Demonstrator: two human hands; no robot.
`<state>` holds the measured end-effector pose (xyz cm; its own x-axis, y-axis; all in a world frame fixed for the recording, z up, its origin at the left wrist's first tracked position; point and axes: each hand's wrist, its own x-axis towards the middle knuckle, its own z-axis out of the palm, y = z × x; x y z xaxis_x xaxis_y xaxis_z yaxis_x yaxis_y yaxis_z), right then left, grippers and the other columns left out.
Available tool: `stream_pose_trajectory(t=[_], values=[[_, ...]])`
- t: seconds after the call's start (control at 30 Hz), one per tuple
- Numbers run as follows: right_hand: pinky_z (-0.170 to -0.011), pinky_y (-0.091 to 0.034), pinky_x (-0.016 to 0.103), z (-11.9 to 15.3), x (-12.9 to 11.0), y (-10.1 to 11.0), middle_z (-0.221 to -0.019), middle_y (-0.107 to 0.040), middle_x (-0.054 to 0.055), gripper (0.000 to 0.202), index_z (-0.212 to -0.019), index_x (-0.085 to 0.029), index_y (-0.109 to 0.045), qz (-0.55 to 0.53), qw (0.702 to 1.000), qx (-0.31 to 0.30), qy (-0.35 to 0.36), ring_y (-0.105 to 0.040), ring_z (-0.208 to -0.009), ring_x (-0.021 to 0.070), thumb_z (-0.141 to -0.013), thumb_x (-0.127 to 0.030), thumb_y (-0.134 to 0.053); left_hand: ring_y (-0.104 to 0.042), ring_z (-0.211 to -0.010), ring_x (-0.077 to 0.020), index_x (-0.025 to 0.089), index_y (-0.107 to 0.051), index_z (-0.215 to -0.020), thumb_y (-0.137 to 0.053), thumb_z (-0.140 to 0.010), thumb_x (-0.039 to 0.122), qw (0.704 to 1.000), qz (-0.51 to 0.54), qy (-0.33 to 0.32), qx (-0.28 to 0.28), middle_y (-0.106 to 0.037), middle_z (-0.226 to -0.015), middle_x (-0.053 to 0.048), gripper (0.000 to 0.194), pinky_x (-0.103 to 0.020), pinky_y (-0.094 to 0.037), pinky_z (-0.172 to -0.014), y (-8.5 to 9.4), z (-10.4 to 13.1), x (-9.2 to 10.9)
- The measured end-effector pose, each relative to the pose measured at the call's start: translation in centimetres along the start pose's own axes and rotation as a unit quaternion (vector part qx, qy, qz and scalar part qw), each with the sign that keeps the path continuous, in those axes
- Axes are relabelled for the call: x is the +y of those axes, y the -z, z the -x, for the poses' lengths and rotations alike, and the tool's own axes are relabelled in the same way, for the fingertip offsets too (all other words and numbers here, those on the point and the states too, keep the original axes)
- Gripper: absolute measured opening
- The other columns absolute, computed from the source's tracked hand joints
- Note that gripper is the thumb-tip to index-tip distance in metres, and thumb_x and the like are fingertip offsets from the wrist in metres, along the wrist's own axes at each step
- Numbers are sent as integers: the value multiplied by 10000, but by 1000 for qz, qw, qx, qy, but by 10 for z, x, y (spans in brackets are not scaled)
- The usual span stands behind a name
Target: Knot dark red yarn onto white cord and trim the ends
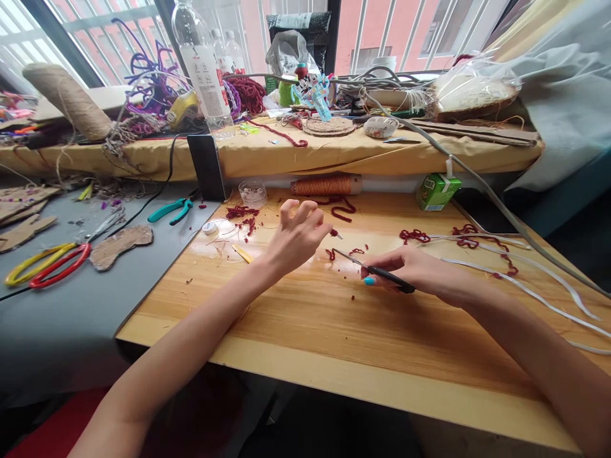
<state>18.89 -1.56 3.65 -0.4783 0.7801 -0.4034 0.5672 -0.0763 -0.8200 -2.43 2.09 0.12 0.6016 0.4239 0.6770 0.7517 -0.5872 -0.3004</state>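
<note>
My left hand [300, 234] is raised over the middle of the wooden table, with thumb and forefinger pinched together. From the pinch sticks out a small dark red piece [334, 233] with a pale tip, its kind too small to make out. My right hand [405, 270] grips black-handled scissors [389, 277], whose narrow blades point left toward the other hand. Just below the blade tips lies a short bit of dark red yarn [330, 254]. Another yarn scrap [356, 252] rests beside the blades.
Behind my hands are a clear round tub [252, 193], an orange thread spool [327, 186] and a green drink carton [438, 191]. Red chenille yarn [415, 236] and white cords [515, 285] lie at right. Teal pliers [170, 210] and red-yellow-handled scissors [60, 262] are on the grey surface.
</note>
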Motion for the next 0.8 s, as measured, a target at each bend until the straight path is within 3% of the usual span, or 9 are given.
stream_pose_trajectory(t=[0.1,0.2,0.33,0.47,0.63,0.8], values=[[-467,-248,222,0,-1,-1,-509,-443,-36,390,-817,-158,-670,12,999,24,16,-356,-499,79,-626,-492,-613,-434,-946,-194,183,-607,-812,-402,-815,56,996,51,66,-38,-612,-793,-42,241,-395,-162,-861,0,-2,1],[-519,-326,223,-1,3,-2,-659,-572,2,377,-898,-176,-662,93,984,113,100,-471,-599,116,-657,-459,-596,-462,-903,-196,176,-615,-784,-442,-833,170,965,167,177,-98,-636,-764,-36,180,-407,-190,-851,2,-8,2],[-620,-395,241,-2,10,-3,-831,-636,36,398,-1006,-166,-624,185,926,261,201,-541,-711,150,-682,-395,-594,-506,-762,-156,158,-603,-694,-467,-811,256,855,364,321,-185,-646,-715,-18,204,-324,-299,-766,8,-17,2],[-539,-399,223,-2,9,-7,-715,-630,17,376,-1004,-154,-605,179,916,286,217,-530,-592,120,-714,-391,-578,-510,-635,-118,143,-577,-759,-508,-765,306,726,530,405,-165,-652,-706,-17,176,-253,-346,-655,11,-20,2],[-531,-405,221,0,4,-20,-696,-603,3,342,-977,-169,-575,198,894,328,231,-512,-570,110,-709,-382,-592,-572,-706,-128,132,-533,-745,-584,-716,312,597,678,419,-96,-662,-692,-33,189,-279,-365,-780,12,-19,11],[-598,-422,223,0,7,-21,-808,-618,9,373,-1045,-200,-535,275,854,362,255,-559,-675,124,-720,-373,-594,-567,-645,-125,129,-521,-704,-605,-709,354,527,740,412,-69,-645,-673,-33,240,-301,-381,-760,13,-20,22]])
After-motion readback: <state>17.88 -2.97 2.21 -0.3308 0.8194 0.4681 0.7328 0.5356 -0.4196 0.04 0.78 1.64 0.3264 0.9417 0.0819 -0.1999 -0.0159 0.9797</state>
